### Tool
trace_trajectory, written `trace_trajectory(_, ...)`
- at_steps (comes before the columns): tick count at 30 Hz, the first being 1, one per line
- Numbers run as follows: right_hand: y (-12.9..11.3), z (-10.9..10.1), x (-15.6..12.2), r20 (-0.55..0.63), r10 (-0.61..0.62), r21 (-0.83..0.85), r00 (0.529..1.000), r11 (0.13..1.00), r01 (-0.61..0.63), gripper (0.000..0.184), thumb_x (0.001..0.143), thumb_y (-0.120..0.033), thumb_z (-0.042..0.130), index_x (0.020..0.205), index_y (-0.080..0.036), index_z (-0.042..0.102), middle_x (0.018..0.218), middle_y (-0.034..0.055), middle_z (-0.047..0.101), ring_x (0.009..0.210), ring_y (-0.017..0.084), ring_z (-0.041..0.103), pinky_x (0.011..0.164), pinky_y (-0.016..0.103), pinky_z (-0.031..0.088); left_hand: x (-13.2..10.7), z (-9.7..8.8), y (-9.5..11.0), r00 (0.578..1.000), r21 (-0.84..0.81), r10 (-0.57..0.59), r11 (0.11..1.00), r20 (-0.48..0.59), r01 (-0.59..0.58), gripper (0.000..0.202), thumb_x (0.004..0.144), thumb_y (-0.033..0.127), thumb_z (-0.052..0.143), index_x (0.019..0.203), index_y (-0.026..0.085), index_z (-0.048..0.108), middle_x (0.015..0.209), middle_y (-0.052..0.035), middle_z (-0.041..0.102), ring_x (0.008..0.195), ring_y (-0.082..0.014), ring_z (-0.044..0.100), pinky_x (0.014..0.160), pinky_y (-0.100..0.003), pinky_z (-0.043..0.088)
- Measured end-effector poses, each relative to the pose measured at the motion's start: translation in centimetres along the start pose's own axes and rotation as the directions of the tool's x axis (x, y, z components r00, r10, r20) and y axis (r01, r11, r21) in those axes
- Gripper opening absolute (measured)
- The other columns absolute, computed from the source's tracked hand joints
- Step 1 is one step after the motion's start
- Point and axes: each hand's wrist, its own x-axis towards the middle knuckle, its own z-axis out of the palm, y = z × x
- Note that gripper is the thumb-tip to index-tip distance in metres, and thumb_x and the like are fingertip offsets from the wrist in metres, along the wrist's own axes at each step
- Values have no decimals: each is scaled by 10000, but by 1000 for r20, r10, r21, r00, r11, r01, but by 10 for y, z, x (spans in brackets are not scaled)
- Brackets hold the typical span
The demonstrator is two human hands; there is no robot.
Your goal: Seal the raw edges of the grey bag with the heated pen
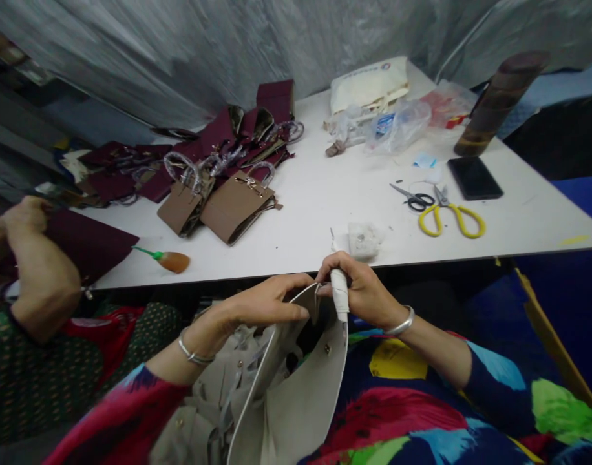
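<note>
A pale grey handbag (303,394) rests in my lap, its mouth open towards me and a small metal stud on its inner side. My left hand (269,300) grips the bag's upper edge between thumb and fingers. Beside it, the fingertips of my right hand (357,287) pinch the same edge. That hand also holds an awl-like tool (340,294) with a white-wrapped handle, its thin metal tip pointing up and away from the bag. What lies under my fingertips is hidden.
On the white table (320,194) are brown bags (238,206), maroon bags (218,132), yellow-handled scissors (451,213), small black scissors (415,199), a phone (475,177), a dark bottle (502,103) and a glue bottle (172,261). At left, a co-worker's arm (44,271) handles a maroon piece.
</note>
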Motion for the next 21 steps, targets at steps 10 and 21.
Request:
trace_trajectory(10,1,5,-20,-177,216,107,960,974,-199,279,834,-166,776,1035,-234,596,865,-40,652,688,109,562,626,226,453,16,48,-38,981,-280,-9,959,-195,-47,382,732,424,858,960,170,687,815,-22,657,722,-172,570,655,-254,425)
trace_trajectory(21,1,5,-25,-172,144,22,974,990,-142,225,888,-192,770,1030,-242,603,857,-37,670,684,108,585,628,221,474,17,61,-43,927,-373,-85,926,-366,-62,371,708,390,909,953,130,812,873,-77,763,797,-201,653,760,-292,498)
